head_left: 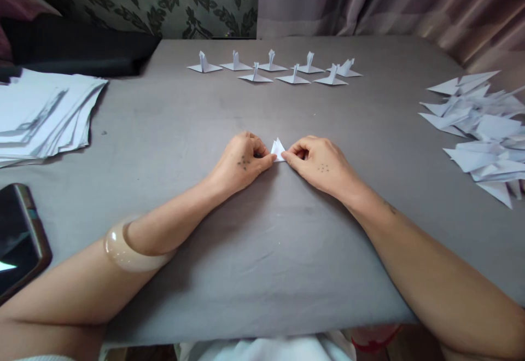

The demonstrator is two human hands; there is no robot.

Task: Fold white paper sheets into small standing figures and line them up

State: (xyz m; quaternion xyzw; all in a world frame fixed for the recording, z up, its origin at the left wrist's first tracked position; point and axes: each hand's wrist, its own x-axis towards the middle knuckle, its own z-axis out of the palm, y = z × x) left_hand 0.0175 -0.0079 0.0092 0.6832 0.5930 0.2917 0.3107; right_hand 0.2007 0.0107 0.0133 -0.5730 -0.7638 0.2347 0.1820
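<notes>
Eight folded paper figures (293, 80) stand at twelve o'clock on our table (184, 115); at centre we hold a small folded paper (278, 152), our left hand (241, 158) pinching its nine o'clock side, our right hand (322, 161) its three o'clock side, each grip closed; folded pieces (498, 127) heap at three o'clock.

A wide, glossy, cream-coloured bangle (131, 258) with a smooth, rounded surface rings the bare left forearm (176, 210). Coarse dark dots (243, 162) mark the back of the left hand (240, 156), finer dots (323, 168) the back of the right hand (322, 158). A small dark mark (389, 207) shows on the bare right forearm (426, 257). Pale clothing (266, 349) appears at the bottom edge.
</notes>
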